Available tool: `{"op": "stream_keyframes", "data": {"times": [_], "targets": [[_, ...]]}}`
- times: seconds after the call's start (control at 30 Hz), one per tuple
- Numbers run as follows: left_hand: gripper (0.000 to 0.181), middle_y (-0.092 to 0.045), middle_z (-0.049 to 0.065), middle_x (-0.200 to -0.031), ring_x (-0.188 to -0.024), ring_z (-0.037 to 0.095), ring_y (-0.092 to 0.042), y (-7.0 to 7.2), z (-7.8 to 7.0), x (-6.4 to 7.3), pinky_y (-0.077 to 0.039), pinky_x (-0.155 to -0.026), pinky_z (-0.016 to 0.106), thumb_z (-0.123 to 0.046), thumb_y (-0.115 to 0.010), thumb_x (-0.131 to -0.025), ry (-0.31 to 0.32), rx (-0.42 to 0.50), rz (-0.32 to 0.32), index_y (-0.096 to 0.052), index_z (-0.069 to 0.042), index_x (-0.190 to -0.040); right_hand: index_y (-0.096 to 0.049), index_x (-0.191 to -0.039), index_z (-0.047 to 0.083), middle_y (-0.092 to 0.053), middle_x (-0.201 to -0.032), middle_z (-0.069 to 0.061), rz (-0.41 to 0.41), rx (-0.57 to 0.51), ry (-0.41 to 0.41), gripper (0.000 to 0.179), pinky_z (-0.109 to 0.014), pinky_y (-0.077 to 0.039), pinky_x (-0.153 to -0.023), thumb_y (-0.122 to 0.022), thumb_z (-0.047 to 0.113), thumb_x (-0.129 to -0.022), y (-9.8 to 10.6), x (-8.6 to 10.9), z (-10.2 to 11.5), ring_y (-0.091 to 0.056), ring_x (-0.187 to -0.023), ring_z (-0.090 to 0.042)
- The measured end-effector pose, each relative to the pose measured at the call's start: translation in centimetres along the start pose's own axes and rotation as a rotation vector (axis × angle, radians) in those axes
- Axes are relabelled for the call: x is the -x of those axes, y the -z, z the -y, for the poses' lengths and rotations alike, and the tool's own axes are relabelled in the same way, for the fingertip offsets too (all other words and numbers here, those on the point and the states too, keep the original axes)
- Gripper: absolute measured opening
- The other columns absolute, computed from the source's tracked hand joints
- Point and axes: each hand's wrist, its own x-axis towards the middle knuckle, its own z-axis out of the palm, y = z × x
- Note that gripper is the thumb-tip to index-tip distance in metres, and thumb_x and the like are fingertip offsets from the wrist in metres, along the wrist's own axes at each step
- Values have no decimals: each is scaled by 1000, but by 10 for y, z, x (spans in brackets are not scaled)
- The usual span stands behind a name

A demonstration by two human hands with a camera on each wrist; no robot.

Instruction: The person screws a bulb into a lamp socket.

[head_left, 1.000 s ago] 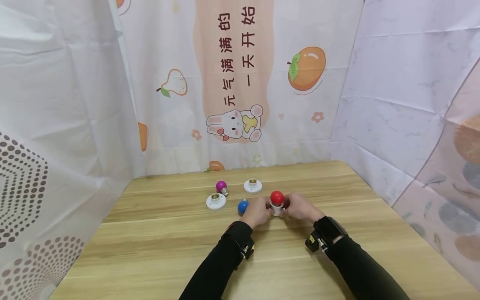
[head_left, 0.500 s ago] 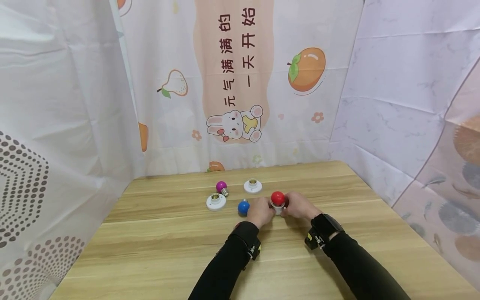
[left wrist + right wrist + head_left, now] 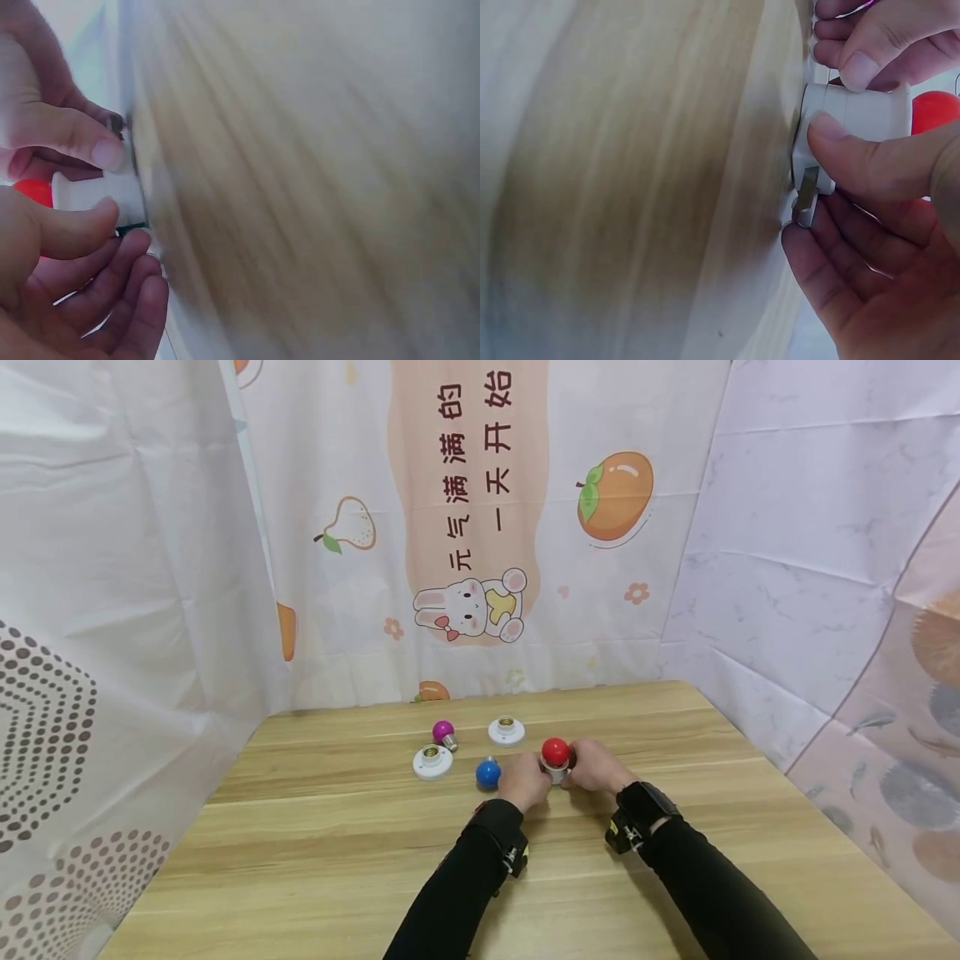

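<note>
A red light bulb (image 3: pixel 555 750) stands upright in a white bulb socket (image 3: pixel 556 774) at the middle right of the table. My left hand (image 3: pixel 524 781) pinches the socket from the left, its thumb laid along the white side. From the right, my right hand (image 3: pixel 597 766) grips the same socket, with thumb (image 3: pixel 870 161) and fingers round its lower part. A flat metal prong (image 3: pixel 808 191) shows by the socket's base in the right wrist view. Just left of my left hand lies a blue light bulb (image 3: pixel 488 772).
Two round white lamp bases, one at the left (image 3: pixel 432 762) and another farther back (image 3: pixel 506 731), stand on the wooden table (image 3: pixel 315 860). Beside the left base lies a purple bulb (image 3: pixel 443 732). Printed curtains (image 3: pixel 337 610) hang behind the table and along both sides.
My left hand and forearm have shifted slightly right, baring more of the blue bulb. Both hands keep hold of the socket with the red bulb, which has barely moved.
</note>
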Motion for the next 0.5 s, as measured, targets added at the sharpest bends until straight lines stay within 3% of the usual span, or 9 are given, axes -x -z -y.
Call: {"op": "stream_keyframes", "data": {"times": [0.27,0.5], "targets": [[12,-52,3,-68,-60,19,-50,13,-14,13,-38,-56,29,-1,-72,-84,-25,-35,134,-64,-9,-79,-68,-92,-3,-66,-84,-8,-4,2,-19,27,-44,-52,-82,-84,-3,-70,-1,-2,2,-58,-78,-23],[10,-42,0,-62,-53,16,-43,21,-28,30,-31,-49,26,-4,-69,-83,-109,-131,189,-63,-8,-76,-66,-89,-1,-63,-81,-7,-9,-2,-27,24,-39,-48,-76,-82,-2,-70,-2,-5,-1,-55,-76,-23]]}}
